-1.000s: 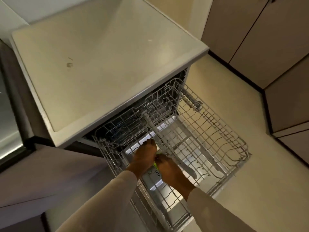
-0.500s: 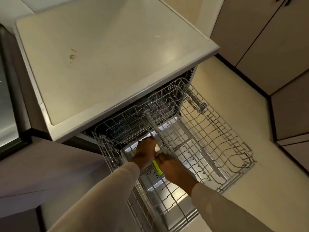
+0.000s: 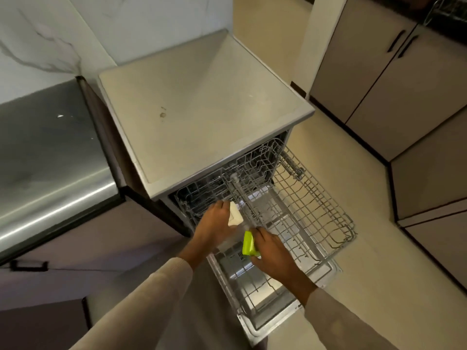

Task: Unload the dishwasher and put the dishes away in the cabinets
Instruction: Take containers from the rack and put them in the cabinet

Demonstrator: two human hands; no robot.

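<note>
The dishwasher stands open with its upper wire rack (image 3: 316, 198) pulled out over the lowered door (image 3: 290, 322). My left hand (image 3: 214, 228) is over the rack's left part and grips a cream-white handle (image 3: 235, 214). My right hand (image 3: 273, 251) is just beside it and grips a lime-green handle (image 3: 249, 243). The parts below both handles are hidden or too faint to name. The rest of the rack looks bare wire.
The dishwasher's white top (image 3: 202, 109) lies beyond the rack. A steel counter (image 3: 48, 152) runs at the left above a cabinet front with a dark handle (image 3: 27, 266). Beige cabinets (image 3: 384, 72) line the right side across a strip of pale floor (image 3: 379, 274).
Both hands have come up from low in the rack, and the cream-white and lime-green handles now show clearly. The camera has tilted up, bringing the steel counter and wall into view.
</note>
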